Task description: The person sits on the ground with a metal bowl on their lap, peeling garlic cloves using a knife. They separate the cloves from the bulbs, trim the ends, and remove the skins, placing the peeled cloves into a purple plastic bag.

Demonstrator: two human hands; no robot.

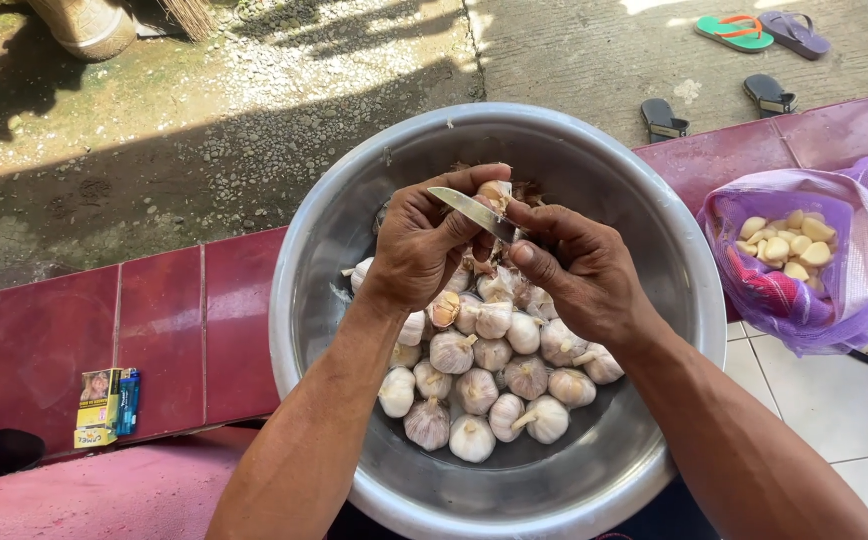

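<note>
Left hand (419, 245) is pinching a garlic bulb (495, 193) between thumb and fingertips over the 12 o'clock side of the steel bowl (304, 290), while the right hand (579, 270) is closing around a small knife (472, 212) with the blade laid against it. Bulb is likely light and firm, with dry, papery, slippery skin; gripping the rounded sides looks best, keeping the stem end exposed.
</note>
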